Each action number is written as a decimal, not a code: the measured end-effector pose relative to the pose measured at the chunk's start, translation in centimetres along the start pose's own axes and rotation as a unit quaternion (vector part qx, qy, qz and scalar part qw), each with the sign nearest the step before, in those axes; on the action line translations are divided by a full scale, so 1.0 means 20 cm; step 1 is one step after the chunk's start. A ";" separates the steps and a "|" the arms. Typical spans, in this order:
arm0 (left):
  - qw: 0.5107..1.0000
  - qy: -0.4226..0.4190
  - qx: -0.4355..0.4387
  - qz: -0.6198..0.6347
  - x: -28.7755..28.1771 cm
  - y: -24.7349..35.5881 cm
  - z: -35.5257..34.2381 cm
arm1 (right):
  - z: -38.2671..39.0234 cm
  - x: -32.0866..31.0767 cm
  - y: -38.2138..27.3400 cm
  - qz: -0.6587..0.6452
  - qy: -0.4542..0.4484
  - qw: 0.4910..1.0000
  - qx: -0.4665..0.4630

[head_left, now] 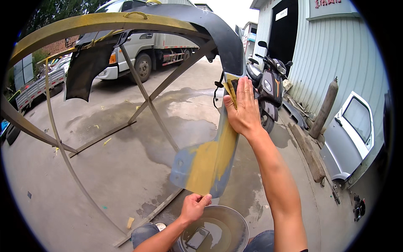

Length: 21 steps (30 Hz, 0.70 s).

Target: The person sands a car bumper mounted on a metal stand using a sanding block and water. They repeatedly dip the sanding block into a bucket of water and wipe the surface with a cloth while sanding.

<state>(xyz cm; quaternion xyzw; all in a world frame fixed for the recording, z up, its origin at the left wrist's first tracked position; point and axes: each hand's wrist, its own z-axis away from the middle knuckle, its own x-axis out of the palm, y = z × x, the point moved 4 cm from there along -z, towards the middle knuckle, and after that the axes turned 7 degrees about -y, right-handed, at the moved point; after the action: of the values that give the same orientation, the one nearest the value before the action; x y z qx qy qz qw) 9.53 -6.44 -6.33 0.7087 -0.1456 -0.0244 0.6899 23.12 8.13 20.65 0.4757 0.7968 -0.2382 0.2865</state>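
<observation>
A dark car fender (189, 15) hangs on a metal stand, its lower end coming down toward me. Yellow filler (203, 166) covers part of that lower end over a blue-grey surface. Pinched between thumb and fingers of my left hand (195, 208) is the bottom edge of the fender. My right hand (243, 111) lies flat higher up on the narrow part, fingers stretched out, thumb apart. Something dark shows between thumb and fingers; I cannot tell whether it is a sheet under the palm. Below stands a metal basin (245, 227) of cloudy water with a rectangular block (197, 238) in it.
The stand's crossed bars (149, 101) and curved yellow-stained rail (84, 27) fill the left side. Beyond are a truck (159, 42), a scooter (270, 82), a gas cylinder (329, 105), a wooden beam (308, 155) and a silver car door (342, 155). Wet patches mark the ground.
</observation>
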 end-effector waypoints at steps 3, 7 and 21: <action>1.000 0.006 -0.002 0.007 -0.04 -0.02 0.00 | 0.22 0.12 -0.08 0.015 0.018 0.998 -0.055; 0.999 -0.032 0.010 -0.008 -0.03 -0.07 -0.06 | 0.86 0.28 -0.18 -0.003 -0.037 0.991 -0.125; 1.000 0.008 0.011 -0.008 -0.03 -0.06 -0.04 | 0.48 0.21 -0.22 0.048 0.006 0.994 -0.094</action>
<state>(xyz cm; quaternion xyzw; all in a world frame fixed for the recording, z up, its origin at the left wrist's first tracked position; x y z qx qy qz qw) 9.29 -5.42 -7.60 0.7178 -0.1345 -0.0222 0.6828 19.87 2.51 11.31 0.4855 0.7939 -0.1450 0.3360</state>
